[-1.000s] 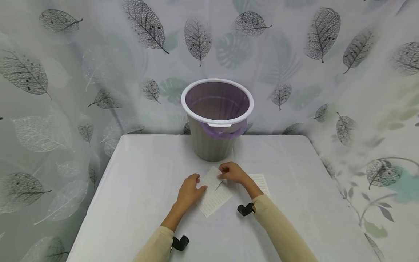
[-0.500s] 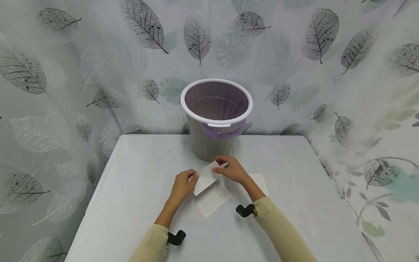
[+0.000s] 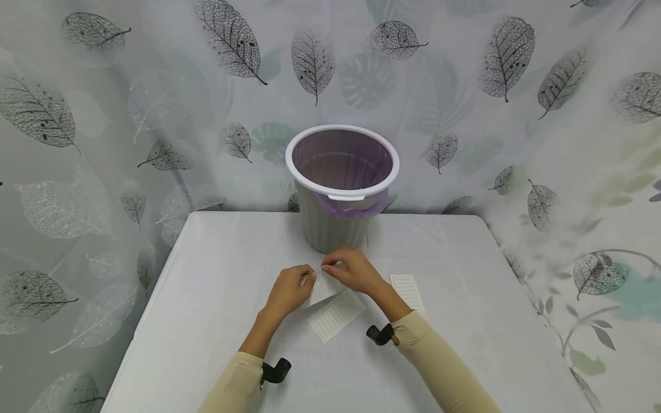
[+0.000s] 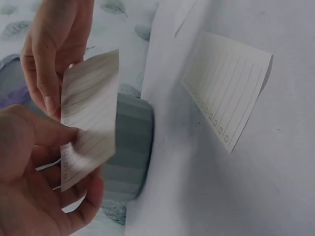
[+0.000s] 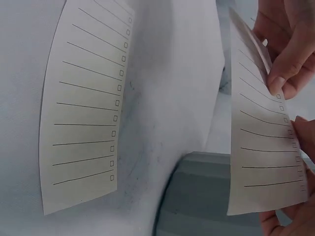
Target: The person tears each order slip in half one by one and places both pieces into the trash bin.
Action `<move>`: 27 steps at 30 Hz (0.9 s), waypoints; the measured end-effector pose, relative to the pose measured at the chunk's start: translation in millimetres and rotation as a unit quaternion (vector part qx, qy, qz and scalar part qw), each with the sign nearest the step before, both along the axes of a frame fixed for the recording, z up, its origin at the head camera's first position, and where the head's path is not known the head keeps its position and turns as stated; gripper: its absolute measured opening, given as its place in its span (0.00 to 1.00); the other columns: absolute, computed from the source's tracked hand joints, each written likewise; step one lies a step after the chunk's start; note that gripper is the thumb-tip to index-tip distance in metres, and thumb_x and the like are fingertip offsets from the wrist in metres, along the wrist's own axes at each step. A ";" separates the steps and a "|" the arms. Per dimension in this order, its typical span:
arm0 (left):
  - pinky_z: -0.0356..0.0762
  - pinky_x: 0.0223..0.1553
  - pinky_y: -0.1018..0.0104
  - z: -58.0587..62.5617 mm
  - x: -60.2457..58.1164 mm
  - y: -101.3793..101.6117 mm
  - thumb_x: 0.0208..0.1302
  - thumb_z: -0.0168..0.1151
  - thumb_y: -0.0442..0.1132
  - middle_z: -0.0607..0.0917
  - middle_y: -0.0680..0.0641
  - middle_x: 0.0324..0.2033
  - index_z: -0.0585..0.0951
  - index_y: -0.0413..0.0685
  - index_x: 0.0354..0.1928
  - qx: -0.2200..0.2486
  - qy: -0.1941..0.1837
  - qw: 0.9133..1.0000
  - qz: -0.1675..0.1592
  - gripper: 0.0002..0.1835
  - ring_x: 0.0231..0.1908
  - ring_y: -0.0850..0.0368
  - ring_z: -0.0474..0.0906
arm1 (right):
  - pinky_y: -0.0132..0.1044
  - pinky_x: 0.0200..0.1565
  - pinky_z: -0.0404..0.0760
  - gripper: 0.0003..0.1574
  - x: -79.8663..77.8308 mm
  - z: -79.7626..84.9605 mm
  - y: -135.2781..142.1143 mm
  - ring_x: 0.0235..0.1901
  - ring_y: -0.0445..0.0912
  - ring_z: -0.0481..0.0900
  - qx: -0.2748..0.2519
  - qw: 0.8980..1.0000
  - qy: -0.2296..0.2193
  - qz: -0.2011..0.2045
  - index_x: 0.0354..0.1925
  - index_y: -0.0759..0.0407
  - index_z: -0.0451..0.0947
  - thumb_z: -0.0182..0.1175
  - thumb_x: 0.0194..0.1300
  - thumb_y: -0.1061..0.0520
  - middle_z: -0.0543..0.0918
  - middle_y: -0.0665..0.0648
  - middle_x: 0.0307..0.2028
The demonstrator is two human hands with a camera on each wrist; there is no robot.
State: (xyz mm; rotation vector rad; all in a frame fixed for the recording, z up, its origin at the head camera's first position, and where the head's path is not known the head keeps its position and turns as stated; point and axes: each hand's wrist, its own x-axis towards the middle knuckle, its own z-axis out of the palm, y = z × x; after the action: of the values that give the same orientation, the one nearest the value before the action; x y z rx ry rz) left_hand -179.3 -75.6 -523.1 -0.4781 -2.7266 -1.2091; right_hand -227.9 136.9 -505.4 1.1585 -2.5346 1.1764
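Note:
A lined paper sheet (image 3: 321,288) with a row of checkboxes is held up off the table between both hands. My left hand (image 3: 289,291) pinches it, the thumb lying across its lined face in the left wrist view. My right hand (image 3: 357,274) has thumb and fingertips together at the sheet's far edge, close to the left fingertips. The held sheet (image 5: 261,162) hangs slightly curved in the right wrist view. Just below the hands, a second lined sheet (image 3: 338,316) lies on the table. A third one (image 3: 407,288) lies partly behind the right forearm.
A grey bin (image 3: 333,221) with a white rim and purple liner stands at the table's back, just beyond the hands. The white table (image 3: 232,246) carries a white cover. A leaf-patterned curtain (image 3: 315,74) surrounds the back and sides.
The top sheet has come up off the one beneath it. My right hand has moved left along its edge toward my left hand, which shifted slightly left and away from me.

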 end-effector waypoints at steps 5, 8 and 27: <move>0.82 0.41 0.49 5.4 -0.3 0.3 0.68 0.64 0.31 0.89 0.45 0.36 0.87 0.41 0.36 0.002 0.007 1.000 -0.006 0.05 0.38 0.49 0.85 | 0.48 0.46 0.83 0.03 2.5 2.6 -2.4 0.40 0.46 0.83 0.014 1.000 0.002 -0.003 0.40 0.59 0.89 0.69 0.70 0.61 0.87 0.51 0.36; 0.82 0.42 0.50 8.3 -1.1 0.6 0.68 0.65 0.32 0.89 0.45 0.37 0.88 0.41 0.38 0.005 0.008 1.000 -0.010 0.04 0.39 0.49 0.85 | 0.48 0.46 0.83 0.03 2.9 3.0 -3.3 0.41 0.46 0.83 0.016 1.000 0.008 -0.003 0.40 0.60 0.88 0.69 0.71 0.61 0.87 0.51 0.36; 0.80 0.28 0.61 18.9 -2.3 0.0 0.65 0.72 0.32 0.90 0.50 0.31 0.92 0.39 0.38 0.036 0.165 0.985 -0.046 0.04 0.28 0.58 0.83 | 0.49 0.43 0.84 0.04 7.1 12.7 -6.8 0.39 0.48 0.84 -0.073 0.997 -0.013 0.000 0.39 0.62 0.89 0.69 0.70 0.62 0.88 0.54 0.37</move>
State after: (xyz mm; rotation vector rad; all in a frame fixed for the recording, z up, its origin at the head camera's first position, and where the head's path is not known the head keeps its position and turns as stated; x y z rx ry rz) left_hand -181.6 -75.6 -504.2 -0.7306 -2.3982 -1.1270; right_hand -220.8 130.1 -492.8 1.1153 -2.4195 1.3599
